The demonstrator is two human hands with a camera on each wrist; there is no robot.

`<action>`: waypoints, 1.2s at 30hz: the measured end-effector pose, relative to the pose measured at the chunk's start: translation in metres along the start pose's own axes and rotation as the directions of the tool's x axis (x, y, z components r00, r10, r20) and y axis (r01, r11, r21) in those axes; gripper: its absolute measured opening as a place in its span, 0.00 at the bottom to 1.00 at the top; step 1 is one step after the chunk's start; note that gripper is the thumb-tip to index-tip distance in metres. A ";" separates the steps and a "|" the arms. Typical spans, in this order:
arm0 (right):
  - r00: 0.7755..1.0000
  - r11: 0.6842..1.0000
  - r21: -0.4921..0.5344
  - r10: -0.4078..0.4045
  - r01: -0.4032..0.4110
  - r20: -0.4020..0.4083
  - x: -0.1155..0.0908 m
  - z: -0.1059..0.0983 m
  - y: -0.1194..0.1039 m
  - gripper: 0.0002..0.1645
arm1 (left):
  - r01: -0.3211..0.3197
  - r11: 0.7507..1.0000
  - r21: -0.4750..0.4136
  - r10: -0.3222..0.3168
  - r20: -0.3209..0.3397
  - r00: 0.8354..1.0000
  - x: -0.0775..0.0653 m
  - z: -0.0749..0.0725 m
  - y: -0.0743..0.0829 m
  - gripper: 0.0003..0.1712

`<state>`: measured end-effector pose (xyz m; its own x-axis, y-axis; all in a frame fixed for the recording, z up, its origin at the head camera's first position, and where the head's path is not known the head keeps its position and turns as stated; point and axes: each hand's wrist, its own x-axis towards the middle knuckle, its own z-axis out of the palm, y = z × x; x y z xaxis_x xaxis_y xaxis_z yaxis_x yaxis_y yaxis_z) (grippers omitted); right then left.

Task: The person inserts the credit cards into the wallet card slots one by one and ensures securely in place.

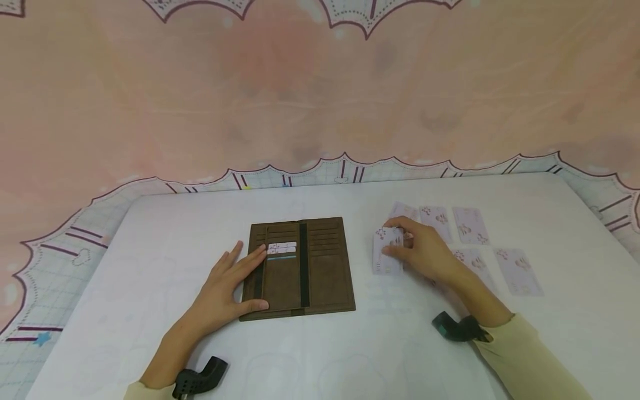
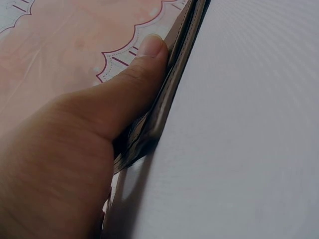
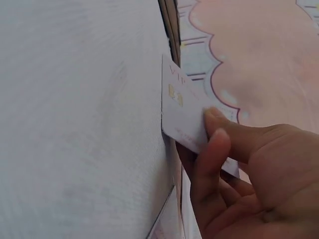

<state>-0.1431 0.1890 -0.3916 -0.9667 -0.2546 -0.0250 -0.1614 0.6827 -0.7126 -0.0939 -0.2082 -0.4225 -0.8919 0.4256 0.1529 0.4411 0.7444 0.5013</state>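
Note:
A brown wallet [image 1: 330, 283] lies open on the white table, with cards [image 1: 283, 248] in slots of its left half. My left hand [image 1: 216, 291] rests on the wallet's left side, fingers spread and thumb near the lower edge; the left wrist view shows the thumb [image 2: 137, 72] along that edge. To the right of the wallet, my right hand [image 1: 432, 255] pinches a pale card [image 1: 384, 264] with a flower print between thumb and fingers. The right wrist view shows lettering and a gold chip on this card [image 3: 182, 112], its far edge close to the tabletop.
Several similar cards lie in two rows at the right, among them an upper one [image 1: 470, 225] and a lower one [image 1: 519, 272]; the right hand and forearm partly cover others. A patterned pink cloth [image 1: 300, 100] lies beyond the table's back edge.

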 end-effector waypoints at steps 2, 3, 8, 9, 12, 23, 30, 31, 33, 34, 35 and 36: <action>1.000 0.999 0.049 0.011 -0.012 0.022 -0.001 -0.001 -0.002 0.23 | -0.007 1.000 -0.007 0.007 -0.002 1.000 0.000 -0.001 -0.001 0.55; 0.999 0.998 0.068 0.011 -0.014 0.037 -0.001 -0.001 -0.002 0.22 | -0.006 1.000 -0.008 0.006 0.000 1.000 0.000 -0.001 -0.001 0.55; 0.997 0.993 0.117 0.008 -0.018 0.081 0.000 -0.003 -0.004 0.23 | -0.002 1.000 -0.006 0.002 0.010 1.000 0.000 0.000 -0.001 0.55; 0.996 0.992 0.128 0.012 -0.023 0.085 0.001 -0.004 -0.004 0.23 | 0.003 1.000 -0.002 -0.003 0.013 1.000 0.001 0.000 0.000 0.55; 0.995 0.983 0.174 0.044 -0.059 0.091 0.006 -0.005 -0.009 0.21 | 0.009 1.000 0.004 -0.009 0.015 1.000 0.001 0.000 -0.001 0.55; 1.000 0.902 0.432 0.008 -0.020 0.030 0.036 0.014 -0.050 0.22 | 0.000 1.000 0.008 0.000 0.002 1.000 -0.001 0.001 -0.002 0.56; 1.000 0.832 0.554 -0.014 -0.001 0.023 0.060 0.042 -0.076 0.23 | 0.002 1.000 -0.003 -0.002 -0.003 1.000 -0.003 0.002 -0.003 0.55; 1.000 0.829 0.560 -0.014 0.001 0.019 0.062 0.045 -0.079 0.23 | 0.002 1.000 -0.005 -0.002 0.000 1.000 -0.003 0.003 -0.003 0.55; 1.000 0.830 0.557 -0.015 0.006 0.011 0.066 0.051 -0.086 0.23 | 0.001 1.000 0.000 -0.001 0.005 1.000 -0.002 0.003 -0.003 0.55; 1.000 0.833 0.554 -0.019 0.011 0.008 0.067 0.053 -0.089 0.23 | 0.001 1.000 0.003 -0.001 0.006 1.000 -0.002 0.002 -0.003 0.55; 1.000 0.837 0.547 -0.024 0.019 0.003 0.069 0.056 -0.093 0.22 | 0.001 1.000 0.007 -0.001 0.007 1.000 -0.002 0.002 -0.003 0.55; 0.999 0.842 0.539 -0.032 0.028 -0.002 0.070 0.057 -0.096 0.22 | -0.001 1.000 0.012 0.000 0.007 1.000 -0.001 0.001 -0.003 0.55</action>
<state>-0.1841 0.0663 -0.3649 -0.9613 -0.2754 -0.0008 -0.0561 0.1986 -0.9785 -0.0937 -0.2103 -0.4253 -0.8910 0.4293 0.1475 0.4428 0.7505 0.4906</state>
